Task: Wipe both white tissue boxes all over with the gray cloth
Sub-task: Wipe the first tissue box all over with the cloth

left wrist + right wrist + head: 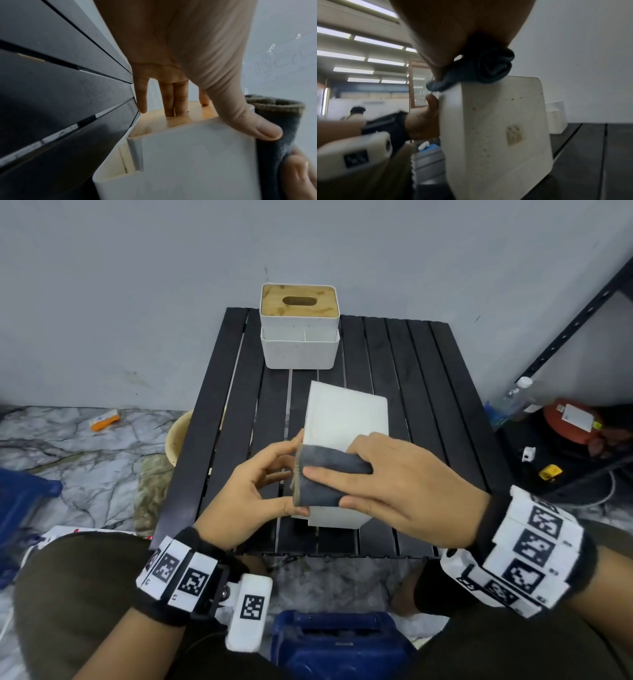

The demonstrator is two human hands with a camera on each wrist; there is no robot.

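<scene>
A white tissue box (346,412) lies on its side on the black slatted table (435,412). Its wooden lid (180,119) faces left. My left hand (270,477) grips that end, with the thumb on the white side (197,162) and two fingers (175,97) in the lid's slot. My right hand (383,481) holds the folded gray cloth (329,477) over the box's near top edge. The cloth (491,67) is bunched under the palm. The box's speckled face (496,135) shows in the right wrist view. The second white box (299,350) stands upright at the table's far edge, untouched.
A beige bucket (174,436) sits under the table's left side and a blue container (339,645) between my knees. At the right stands a black metal shelf (582,313) with a bottle (513,398) and a red object (568,419). A wall rises close behind the table.
</scene>
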